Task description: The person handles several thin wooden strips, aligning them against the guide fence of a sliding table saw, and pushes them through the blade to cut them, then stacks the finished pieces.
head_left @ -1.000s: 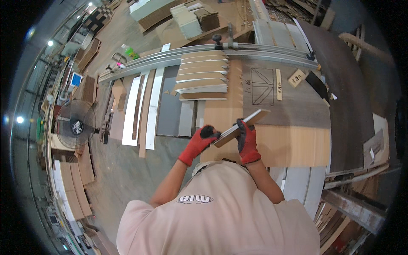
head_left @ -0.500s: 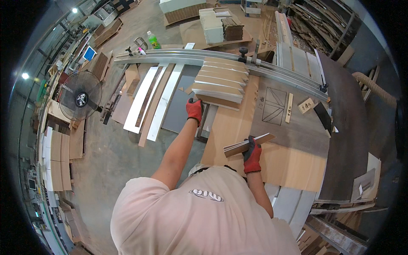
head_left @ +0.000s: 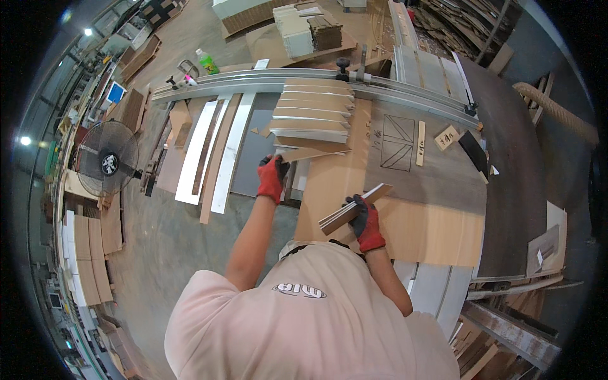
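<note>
My left hand (head_left: 272,178), in a red and dark glove, is closed on the left end of a wooden strip (head_left: 311,153). That strip lies slantwise at the near side of a stack of pale brown boards with white edges (head_left: 310,114), its right end still by the stack. My right hand (head_left: 367,223), gloved alike, grips a small bundle of narrow boards (head_left: 337,219), brown with white layers, tilted above the wooden panel (head_left: 437,237). The palm side of each glove is hidden.
Long white and brown strips (head_left: 235,149) lie left of the stack. A metal fence rail (head_left: 253,81) crosses behind it. On the grey surface at right are a pencilled diagram (head_left: 398,142), a small wooden strip (head_left: 420,144) and offcuts (head_left: 446,136). A fan (head_left: 109,158) stands at far left.
My left hand has drawn the left end of one strip toward me, out from the stack. My right hand keeps the bundle, now tilted more steeply. The whole view has shifted slightly.
</note>
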Action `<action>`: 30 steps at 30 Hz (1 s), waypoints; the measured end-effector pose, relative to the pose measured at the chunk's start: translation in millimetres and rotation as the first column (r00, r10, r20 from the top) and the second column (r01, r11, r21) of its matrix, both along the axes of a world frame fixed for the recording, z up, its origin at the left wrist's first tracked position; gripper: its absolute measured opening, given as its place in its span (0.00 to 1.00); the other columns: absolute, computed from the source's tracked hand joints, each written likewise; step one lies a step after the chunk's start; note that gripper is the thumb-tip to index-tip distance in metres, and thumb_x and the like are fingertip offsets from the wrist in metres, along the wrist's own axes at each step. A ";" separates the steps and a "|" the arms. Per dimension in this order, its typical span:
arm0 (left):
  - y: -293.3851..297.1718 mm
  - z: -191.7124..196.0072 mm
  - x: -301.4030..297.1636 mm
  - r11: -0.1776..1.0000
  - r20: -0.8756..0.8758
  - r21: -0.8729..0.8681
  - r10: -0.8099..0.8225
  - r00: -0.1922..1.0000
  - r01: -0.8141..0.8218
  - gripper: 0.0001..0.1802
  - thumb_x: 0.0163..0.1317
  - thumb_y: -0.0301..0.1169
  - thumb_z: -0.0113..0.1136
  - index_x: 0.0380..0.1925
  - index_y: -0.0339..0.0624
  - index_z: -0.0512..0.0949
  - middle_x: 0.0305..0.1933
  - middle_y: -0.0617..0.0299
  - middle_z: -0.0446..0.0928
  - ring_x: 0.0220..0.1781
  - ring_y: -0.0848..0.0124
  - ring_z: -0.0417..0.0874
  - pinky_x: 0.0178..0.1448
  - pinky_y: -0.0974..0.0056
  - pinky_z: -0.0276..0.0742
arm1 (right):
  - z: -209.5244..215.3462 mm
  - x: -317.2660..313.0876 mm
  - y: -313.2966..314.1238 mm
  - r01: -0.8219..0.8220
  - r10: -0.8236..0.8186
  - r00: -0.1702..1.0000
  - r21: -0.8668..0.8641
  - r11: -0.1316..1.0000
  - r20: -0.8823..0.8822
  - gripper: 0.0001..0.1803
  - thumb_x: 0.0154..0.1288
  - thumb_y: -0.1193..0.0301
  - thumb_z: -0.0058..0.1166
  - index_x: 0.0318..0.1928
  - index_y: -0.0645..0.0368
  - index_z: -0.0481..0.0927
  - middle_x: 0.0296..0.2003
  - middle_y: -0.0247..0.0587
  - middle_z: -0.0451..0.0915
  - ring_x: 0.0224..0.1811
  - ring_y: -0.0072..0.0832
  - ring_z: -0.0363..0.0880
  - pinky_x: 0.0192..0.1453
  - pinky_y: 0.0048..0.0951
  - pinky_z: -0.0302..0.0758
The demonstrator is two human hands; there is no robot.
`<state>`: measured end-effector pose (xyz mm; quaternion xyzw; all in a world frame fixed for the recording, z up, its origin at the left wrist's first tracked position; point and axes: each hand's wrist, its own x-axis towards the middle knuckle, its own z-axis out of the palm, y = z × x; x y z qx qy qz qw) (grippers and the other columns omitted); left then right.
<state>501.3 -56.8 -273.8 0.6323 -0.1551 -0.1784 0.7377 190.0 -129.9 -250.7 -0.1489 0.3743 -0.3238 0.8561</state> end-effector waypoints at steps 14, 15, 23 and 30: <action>119.4 139.5 -147.1 0.600 0.294 0.505 -0.795 0.530 0.621 0.19 0.50 0.22 0.66 0.46 0.42 0.79 0.57 0.54 0.77 0.62 0.58 0.75 0.64 0.56 0.71 | 26.5 32.0 7.1 -0.145 0.169 0.969 -0.136 0.980 0.182 0.20 0.65 0.71 0.57 0.57 0.52 0.73 0.37 0.36 0.80 0.43 0.33 0.81 0.56 0.51 0.78; 113.6 157.6 -147.9 0.676 0.377 0.425 -0.737 0.561 0.603 0.19 0.50 0.22 0.67 0.46 0.41 0.79 0.55 0.55 0.77 0.60 0.57 0.76 0.63 0.57 0.71 | 30.9 29.6 4.5 -0.146 0.171 0.958 -0.123 0.982 0.231 0.23 0.66 0.71 0.55 0.62 0.51 0.71 0.37 0.35 0.80 0.41 0.33 0.81 0.56 0.52 0.78; 85.6 351.1 -190.9 0.560 0.605 -0.451 -0.381 0.699 0.695 0.15 0.55 0.25 0.70 0.43 0.37 0.82 0.47 0.54 0.80 0.54 0.53 0.79 0.57 0.53 0.75 | 25.6 17.8 -12.4 -0.213 0.280 0.958 -0.812 0.544 -0.063 0.27 0.69 0.67 0.54 0.66 0.53 0.67 0.44 0.34 0.78 0.44 0.27 0.77 0.52 0.33 0.76; 49.3 404.8 -204.8 0.125 0.600 -0.712 -0.402 0.692 0.691 0.20 0.53 0.25 0.71 0.47 0.37 0.79 0.51 0.54 0.77 0.57 0.55 0.77 0.60 0.55 0.73 | -42.9 -6.9 -8.0 -0.119 0.178 0.955 -0.242 0.963 0.238 0.23 0.72 0.66 0.50 0.66 0.45 0.69 0.40 0.30 0.76 0.39 0.26 0.74 0.47 0.33 0.76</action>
